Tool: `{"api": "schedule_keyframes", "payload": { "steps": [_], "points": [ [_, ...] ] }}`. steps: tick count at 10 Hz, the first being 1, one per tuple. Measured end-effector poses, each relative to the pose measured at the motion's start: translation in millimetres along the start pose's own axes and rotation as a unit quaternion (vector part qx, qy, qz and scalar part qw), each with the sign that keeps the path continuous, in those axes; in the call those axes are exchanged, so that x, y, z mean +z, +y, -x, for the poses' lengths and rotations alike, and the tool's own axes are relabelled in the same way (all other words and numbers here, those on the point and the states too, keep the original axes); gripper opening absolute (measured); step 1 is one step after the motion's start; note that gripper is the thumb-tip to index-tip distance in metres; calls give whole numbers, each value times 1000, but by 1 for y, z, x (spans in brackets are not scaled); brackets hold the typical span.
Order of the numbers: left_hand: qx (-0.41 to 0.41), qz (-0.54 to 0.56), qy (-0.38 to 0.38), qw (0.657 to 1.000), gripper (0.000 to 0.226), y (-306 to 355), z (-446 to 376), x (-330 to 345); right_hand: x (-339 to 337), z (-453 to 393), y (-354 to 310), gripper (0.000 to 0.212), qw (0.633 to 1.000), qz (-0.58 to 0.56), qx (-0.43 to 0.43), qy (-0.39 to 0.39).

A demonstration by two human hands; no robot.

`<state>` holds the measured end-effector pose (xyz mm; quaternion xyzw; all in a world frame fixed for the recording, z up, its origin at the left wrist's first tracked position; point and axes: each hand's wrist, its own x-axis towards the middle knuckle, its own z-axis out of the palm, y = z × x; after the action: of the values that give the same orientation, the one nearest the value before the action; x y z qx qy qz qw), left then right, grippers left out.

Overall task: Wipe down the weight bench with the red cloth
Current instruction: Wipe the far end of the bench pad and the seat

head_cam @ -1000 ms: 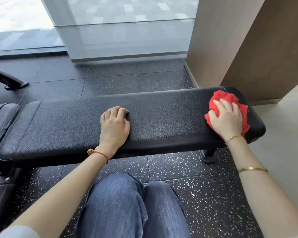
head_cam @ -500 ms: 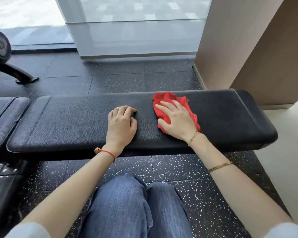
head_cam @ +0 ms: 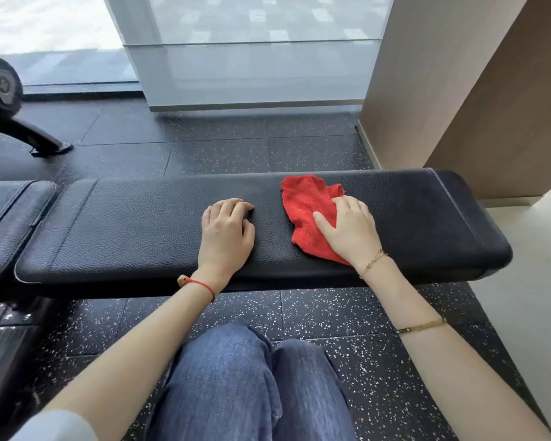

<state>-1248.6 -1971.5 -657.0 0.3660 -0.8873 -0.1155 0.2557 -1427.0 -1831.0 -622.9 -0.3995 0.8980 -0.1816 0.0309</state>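
Note:
A long black padded weight bench [head_cam: 134, 230] runs left to right across the middle of the view. The red cloth [head_cam: 306, 205] lies spread on its top, right of centre. My right hand [head_cam: 350, 230] presses flat on the cloth's near right part, fingers pointing up and left. My left hand [head_cam: 226, 233] rests palm down on the bare pad just left of the cloth, fingers curled, holding nothing. A gap of black pad separates the two hands.
A second black pad [head_cam: 10, 211] adjoins the bench on the left. A dark machine leg [head_cam: 35, 135] stands on the speckled rubber floor [head_cam: 236, 154] at far left. A beige wall corner [head_cam: 442, 106] rises behind the bench's right end. My knees in jeans [head_cam: 252, 383] are below.
My right hand swept the red cloth from the bench's right end leftward to near the middle; since half a second ago it has shifted slightly back right. My left hand stayed planted.

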Motion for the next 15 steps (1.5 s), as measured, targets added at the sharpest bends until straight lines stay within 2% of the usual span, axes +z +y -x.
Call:
{"api": "schedule_keyframes", "payload": {
  "steps": [2,4,5,6,7,8,9,10,12,13,14,15],
  "points": [
    [0,5,3,1000,25,0,0,-1,-4,1,-11,49,1000,-10,6,10],
    [1,7,0,1000,26,-3,-1,-2,-16,-8,-13,46,995,-90,34,-15],
    [1,15,-1,1000,26,-2,-1,-2,-21,-14,-13,56,989,-128,66,-21],
    [3,14,-1,1000,27,-2,0,-4,-24,-20,-12,67,987,-119,96,-45],
    [1,13,0,1000,27,-2,0,-4,-25,-21,-14,47,988,-116,89,-37],
    [0,12,0,1000,27,-1,0,-5,-22,-14,-13,32,991,-127,48,-9],
    [-2,11,0,1000,27,0,0,-5,-18,-4,-7,29,986,-157,28,39],
    [-4,12,2,1000,27,0,1,-5,-16,0,-3,32,981,-187,22,54],
    [2,-2,1,1000,29,3,-1,-4,-14,-4,2,31,925,-371,76,-32],
    [8,-7,5,1000,30,2,-2,-3,-10,-7,2,38,891,-444,89,-41],
    [11,-3,3,1000,32,-3,-2,-1,-5,-11,-5,43,863,-489,111,-58],
    [2,3,-25,1000,34,-2,-4,-10,-10,-11,-16,45,854,-493,143,-84]
  ]
}}
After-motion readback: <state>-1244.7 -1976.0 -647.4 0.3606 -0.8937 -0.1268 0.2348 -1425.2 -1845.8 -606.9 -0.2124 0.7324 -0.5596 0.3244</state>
